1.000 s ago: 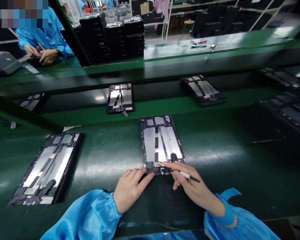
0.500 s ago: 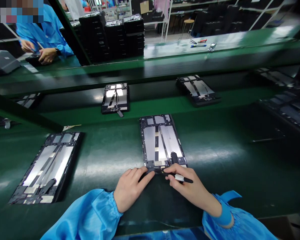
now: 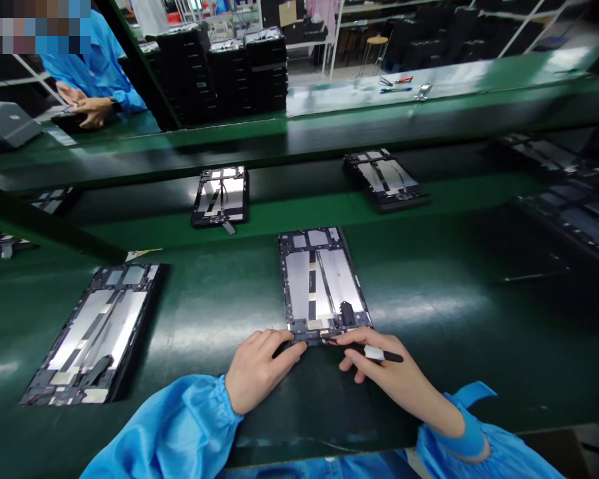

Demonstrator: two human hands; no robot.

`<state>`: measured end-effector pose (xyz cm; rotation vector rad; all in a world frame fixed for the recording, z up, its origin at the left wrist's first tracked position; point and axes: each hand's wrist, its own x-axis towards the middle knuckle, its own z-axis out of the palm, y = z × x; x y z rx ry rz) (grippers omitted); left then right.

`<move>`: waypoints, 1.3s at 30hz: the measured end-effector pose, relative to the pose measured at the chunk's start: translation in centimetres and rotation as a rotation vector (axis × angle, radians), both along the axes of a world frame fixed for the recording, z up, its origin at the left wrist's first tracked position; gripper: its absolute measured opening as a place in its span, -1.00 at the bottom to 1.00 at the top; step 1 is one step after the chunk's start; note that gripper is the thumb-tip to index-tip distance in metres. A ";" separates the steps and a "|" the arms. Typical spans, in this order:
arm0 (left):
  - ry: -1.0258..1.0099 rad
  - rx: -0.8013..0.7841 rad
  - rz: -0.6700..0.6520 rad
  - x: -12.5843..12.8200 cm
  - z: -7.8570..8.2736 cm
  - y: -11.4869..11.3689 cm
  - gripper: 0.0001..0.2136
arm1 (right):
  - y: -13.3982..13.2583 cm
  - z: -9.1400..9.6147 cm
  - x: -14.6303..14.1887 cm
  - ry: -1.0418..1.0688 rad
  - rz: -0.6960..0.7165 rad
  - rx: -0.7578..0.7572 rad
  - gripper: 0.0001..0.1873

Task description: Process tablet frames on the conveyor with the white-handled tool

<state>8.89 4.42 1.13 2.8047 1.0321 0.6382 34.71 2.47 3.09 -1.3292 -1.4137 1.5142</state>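
Note:
An opened tablet (image 3: 324,279) lies in front of me on the green bench, its silver inner plates and ribbon cables bare. My left hand (image 3: 262,369) grips the tablet's near edge at the left corner, thumb and fingers closed on it. Between the fingers of my right hand (image 3: 379,362) is a slim black tool with a white band (image 3: 374,353), perhaps tweezers. Its thin tip reaches the connectors on the tablet's near edge, though the exact contact is too small to tell. A loose black piece (image 3: 347,313) rests on the tablet's lower right.
Another opened tablet (image 3: 97,332) lies to my left. Along the belt (image 3: 289,199) beyond are more opened tablets (image 3: 222,196). A green post (image 3: 44,219) slants in from the left. Across the bench, a co-worker in blue (image 3: 97,73) handles something beside stacked black trays (image 3: 222,80).
My right hand has shifted right with the tool, tilting it lower and opening its lower fingers a little. The tablets on the belt have slid left. My left hand stays at the near edge.

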 end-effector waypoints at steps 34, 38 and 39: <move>0.092 -0.088 -0.240 1.6 -0.6 -4.6 -0.71 | -0.3 -0.4 -0.7 -0.340 0.269 0.098 -0.87; 0.056 -0.085 -0.224 1.6 -0.2 -4.6 -0.72 | 0.0 -0.3 -0.1 -0.070 0.176 -0.029 -0.82; 0.032 -0.086 -0.217 1.5 0.0 -4.4 -0.73 | 0.4 -0.1 0.0 -0.007 0.152 -0.056 -0.80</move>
